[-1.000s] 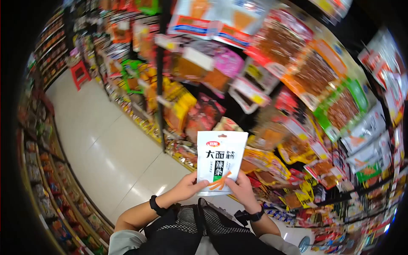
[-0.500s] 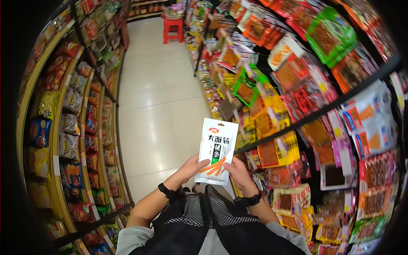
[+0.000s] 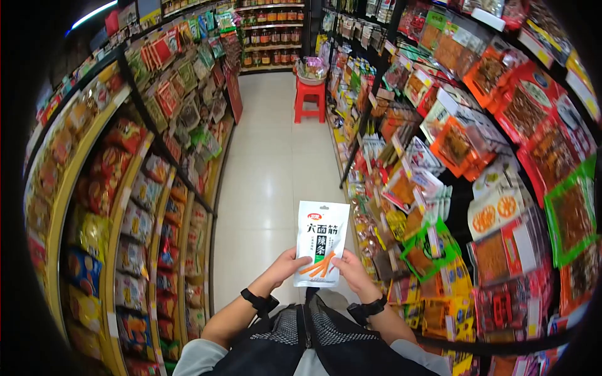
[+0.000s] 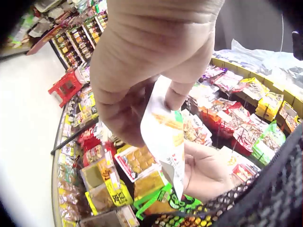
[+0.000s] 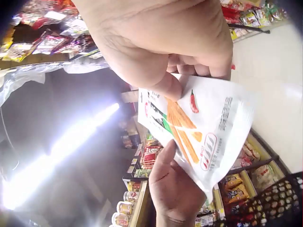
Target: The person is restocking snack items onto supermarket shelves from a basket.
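A white snack packet [image 3: 323, 235] with black characters, a red logo and orange strips printed on it faces up in the head view, in front of the person's chest. My left hand [image 3: 289, 266] grips its lower left edge, thumb on the front and fingers behind. On the opposite edge my right hand [image 3: 353, 271] pinches it the same way. The left wrist view shows the packet [image 4: 163, 127] nearly edge-on under the left hand [image 4: 156, 52]. Its printed front, with a red chili, fills the middle of the right wrist view beneath the right hand [image 5: 165, 42].
Shelves of bagged snacks [image 3: 135, 219] line the left side. Hanging packets [image 3: 495, 244] crowd the rack on the right. Down the tiled aisle [image 3: 269, 156] stands a red stool [image 3: 310, 101] with a bowl on it, before shelves of jars [image 3: 271, 37].
The head view has swung from the right-hand rack to face straight down the aisle. Both hands have kept hold of the packet throughout.
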The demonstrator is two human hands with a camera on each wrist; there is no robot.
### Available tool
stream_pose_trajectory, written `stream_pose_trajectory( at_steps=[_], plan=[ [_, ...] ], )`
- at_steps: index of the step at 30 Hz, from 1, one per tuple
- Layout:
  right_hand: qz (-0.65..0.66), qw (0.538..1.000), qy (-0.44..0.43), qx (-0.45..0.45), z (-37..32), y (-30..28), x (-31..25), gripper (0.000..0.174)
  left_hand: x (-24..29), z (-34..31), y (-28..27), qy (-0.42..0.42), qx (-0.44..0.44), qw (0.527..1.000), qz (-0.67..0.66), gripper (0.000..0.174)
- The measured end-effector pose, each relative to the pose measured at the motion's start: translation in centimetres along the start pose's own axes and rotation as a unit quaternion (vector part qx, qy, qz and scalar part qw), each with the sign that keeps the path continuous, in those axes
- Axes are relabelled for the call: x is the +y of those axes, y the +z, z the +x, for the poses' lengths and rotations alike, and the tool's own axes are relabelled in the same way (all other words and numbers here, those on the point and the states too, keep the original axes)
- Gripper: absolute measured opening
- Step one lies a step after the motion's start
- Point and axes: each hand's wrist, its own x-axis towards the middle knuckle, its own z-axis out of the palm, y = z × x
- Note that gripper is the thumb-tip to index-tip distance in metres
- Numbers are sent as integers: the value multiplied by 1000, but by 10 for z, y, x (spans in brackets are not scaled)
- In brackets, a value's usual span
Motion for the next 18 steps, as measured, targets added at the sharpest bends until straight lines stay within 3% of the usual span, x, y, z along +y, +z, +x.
stream_pose_trajectory(
  at_steps=[4,6,8,12,15,18],
  plan=[
    [96,995,17,33,114,16,-49,24,70,64,-32,113,57,984,127,39],
    [124,991,34,30,182,25,-57,22,108,89,-46,105,80,973,190,42],
    [102,991,68,-45,252,23,-59,21,155,116,-62,103,107,959,240,46],
    [109,972,120,-170,384,33,-62,22,196,207,-124,150,182,881,409,63],
    [159,955,143,-206,480,50,-72,22,227,279,-191,206,199,842,457,70],
    [204,944,155,-209,560,73,-94,22,269,327,-249,228,187,838,459,68]
  ],
)
